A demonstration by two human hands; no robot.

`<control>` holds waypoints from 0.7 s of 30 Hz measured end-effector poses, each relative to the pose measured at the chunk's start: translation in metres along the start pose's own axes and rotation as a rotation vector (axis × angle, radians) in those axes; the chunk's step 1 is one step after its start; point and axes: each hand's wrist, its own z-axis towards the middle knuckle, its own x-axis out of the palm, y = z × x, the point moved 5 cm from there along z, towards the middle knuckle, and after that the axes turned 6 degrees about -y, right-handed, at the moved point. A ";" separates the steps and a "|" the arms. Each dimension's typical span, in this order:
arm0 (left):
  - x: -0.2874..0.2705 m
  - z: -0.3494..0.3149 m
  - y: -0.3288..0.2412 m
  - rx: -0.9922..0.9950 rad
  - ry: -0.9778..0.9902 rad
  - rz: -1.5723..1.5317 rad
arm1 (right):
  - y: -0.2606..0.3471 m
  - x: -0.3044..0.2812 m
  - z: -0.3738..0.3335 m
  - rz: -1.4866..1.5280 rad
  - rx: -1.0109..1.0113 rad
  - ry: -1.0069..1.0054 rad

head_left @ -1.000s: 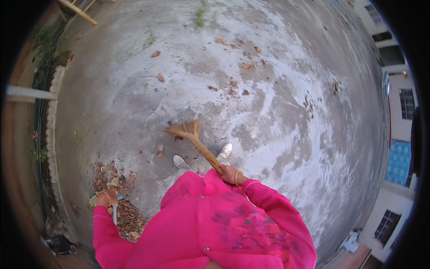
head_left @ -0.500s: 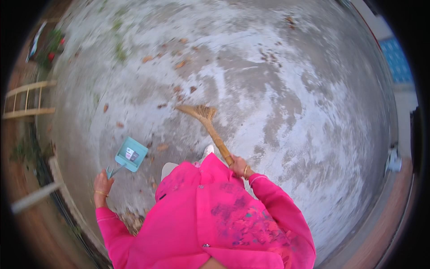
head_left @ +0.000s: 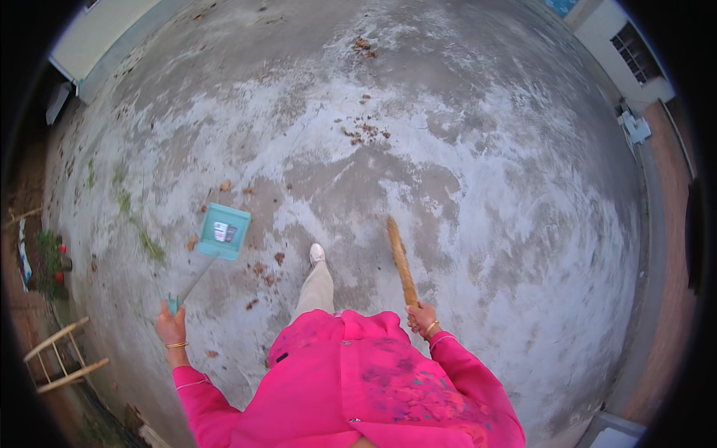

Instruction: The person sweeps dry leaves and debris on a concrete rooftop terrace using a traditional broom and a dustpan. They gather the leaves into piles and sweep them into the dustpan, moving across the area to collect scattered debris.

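My left hand (head_left: 171,326) is closed around the handle end of a teal long-handled dustpan (head_left: 233,215). The pan is held out ahead at the left, with a printed sticker inside it. My right hand (head_left: 423,318) grips a straw-coloured broom (head_left: 400,257) by its handle, just in front of my pink jacket. The broom points ahead and looks narrow here; its fanned bristles do not show clearly, and I cannot tell whether its tip touches the ground. Dry brown leaves (head_left: 267,278) lie on the concrete near the dustpan.
My white shoe (head_left: 317,254) is planted between the two tools. Small heaps of leaves (head_left: 366,133) lie farther ahead. A wooden ladder-like frame (head_left: 66,355) and potted plants (head_left: 49,261) stand at the left edge. Pale buildings (head_left: 638,52) border the concrete yard (head_left: 515,224).
The view has swung round to the right over the yard, and a foot has stepped forward. The broom has gone from a leftward slant with fanned bristles showing to nearly straight ahead.
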 end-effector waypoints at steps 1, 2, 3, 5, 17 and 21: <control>0.017 0.027 -0.009 0.014 -0.004 -0.074 | 0.004 0.000 0.011 0.026 0.046 -0.037; 0.034 0.057 -0.018 0.004 0.002 -0.184 | 0.009 0.004 0.024 0.074 0.075 -0.057; 0.050 0.086 -0.031 0.034 0.028 -0.167 | 0.016 0.008 0.037 0.114 0.114 -0.089; 0.081 0.130 -0.061 0.006 0.135 -0.203 | 0.022 0.015 0.058 0.210 0.217 -0.123; 0.182 0.317 -0.261 0.308 0.342 -0.218 | 0.102 0.039 0.119 0.411 0.436 -0.076; 0.213 0.343 -0.326 0.377 0.339 -0.300 | 0.188 0.013 0.139 0.510 0.299 -0.036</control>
